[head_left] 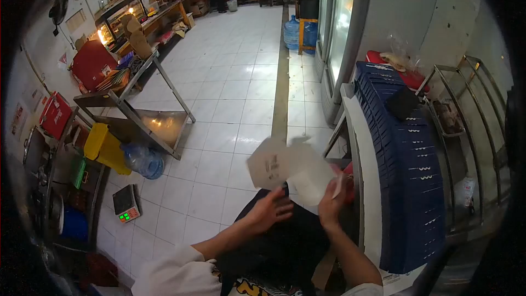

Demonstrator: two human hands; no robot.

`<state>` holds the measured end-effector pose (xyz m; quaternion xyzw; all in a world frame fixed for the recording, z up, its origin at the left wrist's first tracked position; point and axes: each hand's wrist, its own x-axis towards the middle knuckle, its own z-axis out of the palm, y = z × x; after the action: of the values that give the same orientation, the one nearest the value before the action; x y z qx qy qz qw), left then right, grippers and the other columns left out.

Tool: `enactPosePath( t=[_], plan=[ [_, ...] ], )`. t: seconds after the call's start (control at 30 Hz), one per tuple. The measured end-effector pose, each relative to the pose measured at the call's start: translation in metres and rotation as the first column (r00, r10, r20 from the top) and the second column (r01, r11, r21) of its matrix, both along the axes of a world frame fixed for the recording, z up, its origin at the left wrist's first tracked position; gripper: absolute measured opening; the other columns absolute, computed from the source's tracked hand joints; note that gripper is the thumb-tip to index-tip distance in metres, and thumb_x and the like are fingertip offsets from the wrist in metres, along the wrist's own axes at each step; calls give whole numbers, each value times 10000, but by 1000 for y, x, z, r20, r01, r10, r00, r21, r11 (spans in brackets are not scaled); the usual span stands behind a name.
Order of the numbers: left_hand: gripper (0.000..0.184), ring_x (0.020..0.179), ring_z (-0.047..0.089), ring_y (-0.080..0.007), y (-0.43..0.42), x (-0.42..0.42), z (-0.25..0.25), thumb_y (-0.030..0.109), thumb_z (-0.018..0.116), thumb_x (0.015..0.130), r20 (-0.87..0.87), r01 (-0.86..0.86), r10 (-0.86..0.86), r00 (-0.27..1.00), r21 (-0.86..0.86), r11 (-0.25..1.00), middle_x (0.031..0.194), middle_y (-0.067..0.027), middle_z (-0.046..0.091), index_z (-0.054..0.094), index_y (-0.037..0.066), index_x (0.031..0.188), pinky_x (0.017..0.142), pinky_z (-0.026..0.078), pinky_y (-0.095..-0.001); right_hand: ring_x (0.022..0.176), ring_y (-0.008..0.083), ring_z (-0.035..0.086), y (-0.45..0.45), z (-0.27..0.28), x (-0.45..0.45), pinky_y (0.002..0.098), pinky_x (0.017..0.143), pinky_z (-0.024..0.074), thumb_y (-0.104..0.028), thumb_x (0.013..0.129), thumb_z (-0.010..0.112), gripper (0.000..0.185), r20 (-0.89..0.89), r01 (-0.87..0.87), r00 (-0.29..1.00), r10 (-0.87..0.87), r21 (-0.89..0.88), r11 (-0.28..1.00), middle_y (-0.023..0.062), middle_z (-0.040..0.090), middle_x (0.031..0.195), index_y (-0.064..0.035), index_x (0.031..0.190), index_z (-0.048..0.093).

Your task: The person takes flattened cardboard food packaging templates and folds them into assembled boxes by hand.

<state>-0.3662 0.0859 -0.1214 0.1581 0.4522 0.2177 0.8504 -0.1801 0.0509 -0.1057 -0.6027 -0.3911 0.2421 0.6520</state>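
A white paper food box (309, 178), partly folded with its flaps raised, is in front of me above my lap. One large flap (268, 165) with small dark print sticks out to the left and is slightly blurred. My right hand (331, 207) grips the box at its right side, fingers closed on the wall. Just below the printed flap is my left hand (268, 208), its fingers apart and holding nothing. Whether its fingertips touch the flap I cannot tell.
On my right, a white table (368, 197) bears long stacks of dark blue flat boxes (411, 186). A metal rack (476, 131) stands beyond. To the left are a scale (126, 203), a water bottle (143, 160) and a yellow bin (104, 148). Two people are far back.
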Motion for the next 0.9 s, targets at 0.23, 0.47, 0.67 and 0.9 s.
enactPosePath(
  t=[0.23,0.47,0.67,0.9],
  plan=[
    [308,820,659,-204,25,21,24,279,663,900,49,-353,354,934,290,890,968,-95,664,588,27,1060,648,560,-365,1172,340,532,-13,16,-25,409,1029,380,-43,826,551,307,802,-533,506,317,2,846,158,567,1239,-29,1129,601],
    [181,785,626,-110,7,39,-36,233,634,931,-36,-359,441,897,523,773,846,0,664,666,56,913,723,509,-273,1256,268,429,-5,-32,-19,380,1076,315,-218,965,539,480,-212,-451,873,440,-2,893,161,474,1320,-11,1364,369],
    [208,917,623,-145,21,8,-35,235,551,977,71,-239,230,971,402,884,1019,-28,654,629,56,1050,838,521,-328,1355,327,280,-9,-25,-8,428,1133,219,-251,806,750,924,100,-709,671,735,-203,675,195,273,1434,-39,1483,157],
    [220,841,632,-130,15,10,-35,207,583,962,13,-130,169,985,700,702,941,-51,680,653,8,1022,801,542,-317,1295,265,397,-8,-38,-23,381,1052,371,-268,826,755,909,-318,-582,750,580,99,807,188,316,1444,-21,1466,159]
  ],
)
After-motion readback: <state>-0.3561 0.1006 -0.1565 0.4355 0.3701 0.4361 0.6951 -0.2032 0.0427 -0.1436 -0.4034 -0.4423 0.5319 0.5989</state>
